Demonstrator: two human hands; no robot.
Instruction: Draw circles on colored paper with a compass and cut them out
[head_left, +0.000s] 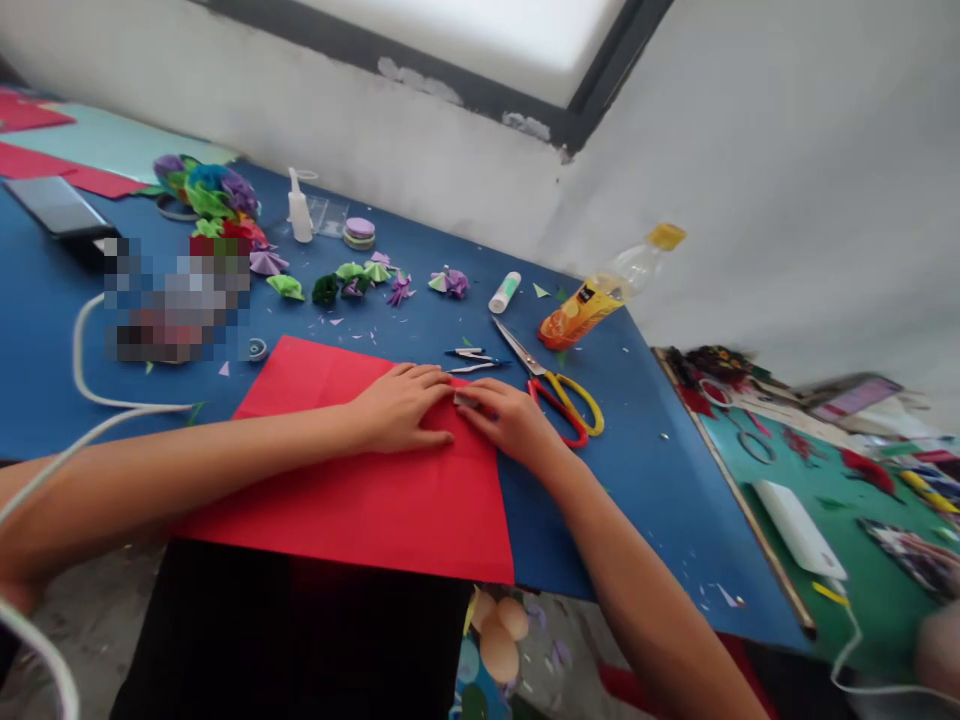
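A large sheet of red paper [375, 510] lies on the blue table in front of me, reaching over the near edge. My left hand [403, 408] rests flat on its upper part, fingers stretched out and thumb apart. At the sheet's upper right edge, my right hand [514, 415] pinches a small pale piece [462, 399], too small to name surely. Just beyond the hands are thin pointed metal tools [480, 362]. Scissors [559, 396] with red and yellow handles lie open beside my right hand.
A glue stick [505, 292] and an orange drink bottle [585, 308] are behind the scissors. Folded paper flowers [360, 280] and a small white squeeze bottle [299, 212] lie farther back. A white cable [112, 402] runs at left. A green table [817, 540] adjoins on the right.
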